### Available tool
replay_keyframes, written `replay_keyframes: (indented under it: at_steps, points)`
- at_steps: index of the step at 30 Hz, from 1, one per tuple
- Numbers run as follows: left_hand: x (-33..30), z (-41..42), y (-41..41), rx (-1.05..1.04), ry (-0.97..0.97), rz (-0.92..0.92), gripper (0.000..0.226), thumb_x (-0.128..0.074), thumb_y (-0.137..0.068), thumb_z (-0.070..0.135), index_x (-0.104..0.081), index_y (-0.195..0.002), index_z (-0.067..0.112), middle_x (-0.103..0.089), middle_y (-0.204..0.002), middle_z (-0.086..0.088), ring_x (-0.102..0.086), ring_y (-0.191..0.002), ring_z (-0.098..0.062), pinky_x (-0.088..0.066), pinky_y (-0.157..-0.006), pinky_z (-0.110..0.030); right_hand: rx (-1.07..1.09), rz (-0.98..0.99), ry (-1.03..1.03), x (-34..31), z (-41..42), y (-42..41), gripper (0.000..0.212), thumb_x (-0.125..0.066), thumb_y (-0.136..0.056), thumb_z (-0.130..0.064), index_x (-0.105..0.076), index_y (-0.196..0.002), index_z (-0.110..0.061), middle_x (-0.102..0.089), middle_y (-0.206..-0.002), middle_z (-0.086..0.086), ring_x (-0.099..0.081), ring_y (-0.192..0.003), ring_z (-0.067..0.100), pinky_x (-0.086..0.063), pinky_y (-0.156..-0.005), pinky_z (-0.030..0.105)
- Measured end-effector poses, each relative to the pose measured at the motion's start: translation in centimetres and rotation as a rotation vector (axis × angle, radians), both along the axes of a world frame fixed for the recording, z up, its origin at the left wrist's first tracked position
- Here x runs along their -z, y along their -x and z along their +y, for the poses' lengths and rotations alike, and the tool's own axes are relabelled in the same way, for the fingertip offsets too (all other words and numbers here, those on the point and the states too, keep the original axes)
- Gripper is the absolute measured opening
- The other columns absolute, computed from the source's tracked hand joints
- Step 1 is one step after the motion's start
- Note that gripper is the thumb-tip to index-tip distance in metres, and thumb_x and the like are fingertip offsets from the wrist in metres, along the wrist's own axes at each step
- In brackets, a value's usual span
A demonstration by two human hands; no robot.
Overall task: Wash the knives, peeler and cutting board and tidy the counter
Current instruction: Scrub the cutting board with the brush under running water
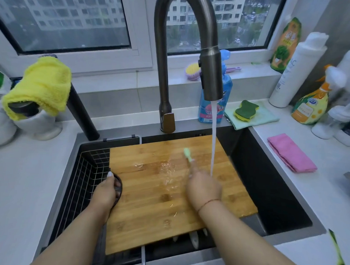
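Bamboo cutting board (168, 191) lies flat across the dark sink (267, 185), overhanging its near rim. Left hand (106, 191) grips the board's round handle hole at the left edge, steadying it. Right hand (203, 188) is clenched on a blurred green-handled tool (188, 155), probably the peeler, beside the running stream (213, 143). Advise keeping the tool under the flow and the board level. Open room lies right of the board; the wire basket (85, 169) crowds the left.

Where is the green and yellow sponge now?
In the head view, the green and yellow sponge lies on a mint cloth at the right, behind the sink, beside the blue bottle.
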State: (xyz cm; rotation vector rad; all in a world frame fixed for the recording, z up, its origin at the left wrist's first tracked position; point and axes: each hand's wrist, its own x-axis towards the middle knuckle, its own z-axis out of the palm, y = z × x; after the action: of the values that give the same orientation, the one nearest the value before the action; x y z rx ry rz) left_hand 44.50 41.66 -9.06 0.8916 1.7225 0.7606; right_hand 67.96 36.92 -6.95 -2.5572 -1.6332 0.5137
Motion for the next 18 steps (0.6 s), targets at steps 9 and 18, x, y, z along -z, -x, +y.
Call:
replay_keyframes:
  at_steps: [9, 18]
  points:
    - [0.4, 0.2, 0.3, 0.009, -0.009, 0.012, 0.053, -0.028, -0.101, 0.051, -0.053, -0.077, 0.011, -0.046, -0.057, -0.005, -0.044, -0.057, -0.022, -0.037, -0.061, -0.033, -0.194, 0.088, 0.004, -0.8, 2.0, 4.6, 0.060, -0.031, -0.099, -0.012, -0.009, -0.152, -0.029, -0.050, -0.131, 0.006, -0.055, -0.083, 0.023, -0.048, -0.072, 0.034]
    - [0.9, 0.4, 0.6, -0.015, 0.024, -0.004, 0.051, -0.031, -0.099, 0.053, -0.054, -0.078, 0.012, -0.048, -0.058, -0.005, -0.047, -0.060, -0.024, -0.040, -0.064, -0.035, 0.253, 0.058, -0.034, -0.1, 3.3, -3.3, 0.044, -0.025, -0.101, -0.037, -0.028, -0.145, -0.039, -0.051, -0.094, -0.001, -0.055, -0.078, 0.018, -0.038, -0.057, 0.029]
